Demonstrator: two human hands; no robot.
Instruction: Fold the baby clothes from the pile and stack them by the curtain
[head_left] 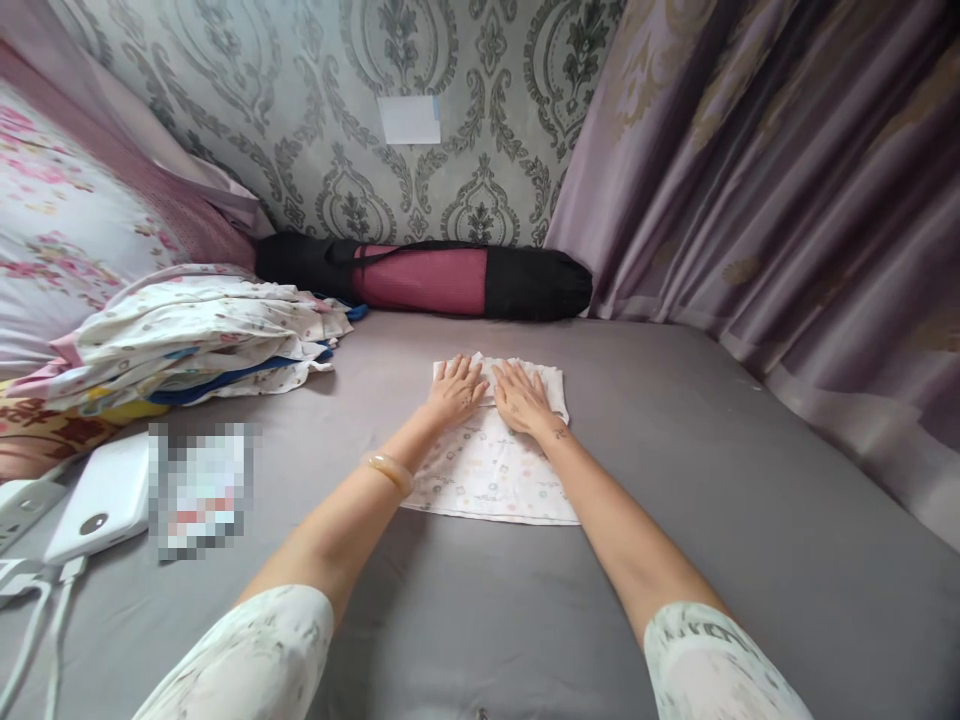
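Note:
A white garment with a small pastel print lies flat on the grey bed sheet, its far end folded over. My left hand rests flat on the left part of that folded end, fingers stretched out. Beside it my right hand presses flat on the right part, fingers spread and pointing away from me. Neither hand grips the cloth. The near edge of the garment curves slightly and lies towards me, between my forearms.
A pile of printed clothes lies at the left by a floral pillow. Nearer are a white power bank with a cable, a power strip and a blurred packet. A black and pink rolled bag lies along the wall; curtains hang right.

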